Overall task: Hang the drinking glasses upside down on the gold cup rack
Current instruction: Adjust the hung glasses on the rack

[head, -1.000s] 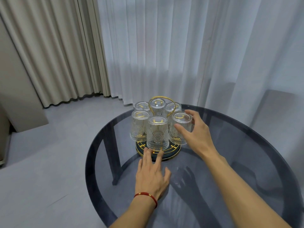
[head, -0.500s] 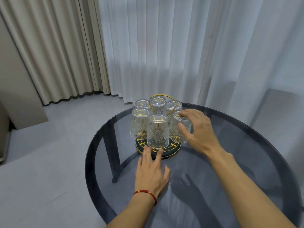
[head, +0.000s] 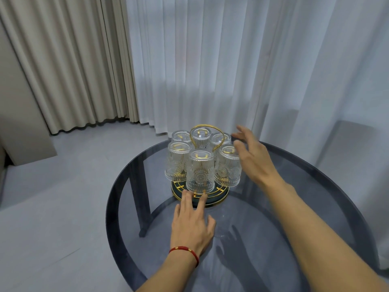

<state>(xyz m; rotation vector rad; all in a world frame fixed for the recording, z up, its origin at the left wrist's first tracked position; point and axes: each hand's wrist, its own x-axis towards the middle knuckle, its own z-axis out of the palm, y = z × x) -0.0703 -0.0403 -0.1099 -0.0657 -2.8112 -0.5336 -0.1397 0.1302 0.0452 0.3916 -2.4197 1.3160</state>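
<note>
The gold cup rack [head: 219, 194] has a dark round base and a looped gold handle, and stands at the far side of the table. Several embossed drinking glasses hang upside down on it, among them a front glass [head: 200, 170] and a right glass [head: 228, 167]. My left hand [head: 192, 224] lies flat on the tabletop, fingertips resting on the base's front edge. My right hand [head: 251, 157] hovers just right of the right glass with fingers spread, holding nothing.
The round smoked-glass table [head: 315, 218] has a dark rim and legs showing through it. Sheer white curtains [head: 231, 60] and beige drapes [head: 73, 60] hang behind. Grey floor lies to the left.
My right hand has let go of the right glass and drawn back with its fingers spread. The left hand has stayed at the rack's base.
</note>
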